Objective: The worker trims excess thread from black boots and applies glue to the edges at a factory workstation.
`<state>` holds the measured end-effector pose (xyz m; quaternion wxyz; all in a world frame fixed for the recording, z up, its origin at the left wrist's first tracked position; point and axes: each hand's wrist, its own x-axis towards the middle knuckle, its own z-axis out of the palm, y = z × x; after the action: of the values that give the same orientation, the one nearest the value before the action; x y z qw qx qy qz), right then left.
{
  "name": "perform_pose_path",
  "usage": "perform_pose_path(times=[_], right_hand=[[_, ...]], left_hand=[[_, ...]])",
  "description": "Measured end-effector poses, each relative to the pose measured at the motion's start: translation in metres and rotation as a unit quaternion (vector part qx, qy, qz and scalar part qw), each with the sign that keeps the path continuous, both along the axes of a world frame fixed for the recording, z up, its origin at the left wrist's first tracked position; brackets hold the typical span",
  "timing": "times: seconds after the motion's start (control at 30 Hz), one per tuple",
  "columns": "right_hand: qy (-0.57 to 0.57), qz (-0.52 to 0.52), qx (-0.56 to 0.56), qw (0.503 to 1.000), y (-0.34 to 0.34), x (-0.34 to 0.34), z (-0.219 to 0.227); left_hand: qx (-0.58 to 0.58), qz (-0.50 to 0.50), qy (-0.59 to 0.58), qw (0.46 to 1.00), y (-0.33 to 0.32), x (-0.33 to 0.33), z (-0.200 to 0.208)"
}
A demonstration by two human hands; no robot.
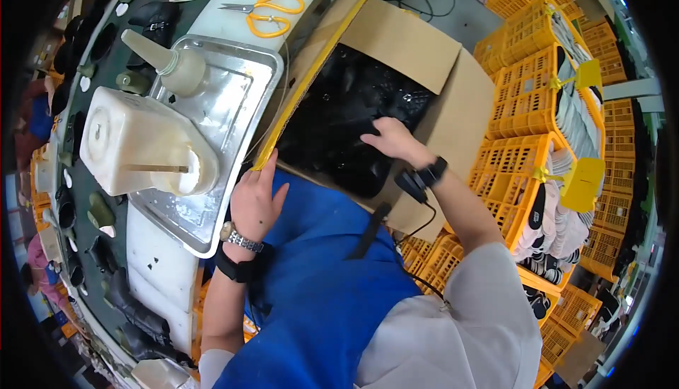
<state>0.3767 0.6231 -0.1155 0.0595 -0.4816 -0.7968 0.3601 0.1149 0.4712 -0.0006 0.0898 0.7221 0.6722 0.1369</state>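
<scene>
An open cardboard box (407, 39) stands in front of me, filled with glossy, wrinkled black material (339, 106) that looks like plastic or shoes; its exact kind cannot be made out. Over this material reaches my right hand (397, 140), thumb apart from the bent fingers, touching or just above the surface. My left hand (256, 201) lies with stretched fingers against the yellow-taped edge of the box's left flap (311, 67), its thumb spread away. Nothing shows in its grasp. A metal-banded watch is on the left wrist, and a black strap device on the right.
Left of me, a metal tray (265, 81) carries a white plastic container (124, 138) and a squeeze bottle (185, 71). Yellow-handled scissors (269, 14) lie beyond it. Black boots (138, 311) line the green conveyor (113, 240). Yellow crates (520, 106) are stacked on the right.
</scene>
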Motion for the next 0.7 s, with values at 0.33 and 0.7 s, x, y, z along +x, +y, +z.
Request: perform_pose_path(times=[0.33,0.7], right_hand=[[0.165,-0.051,-0.009,0.985,-0.077,0.102,0.215],[0.335,0.253,-0.059,0.906,-0.128,-0.065,0.188]], left_hand=[[0.031,-0.107,-0.237,0.965,-0.022,0.029,0.042],[-0.049,-0.027,-0.189,0.98,-0.07,-0.021,0.082]])
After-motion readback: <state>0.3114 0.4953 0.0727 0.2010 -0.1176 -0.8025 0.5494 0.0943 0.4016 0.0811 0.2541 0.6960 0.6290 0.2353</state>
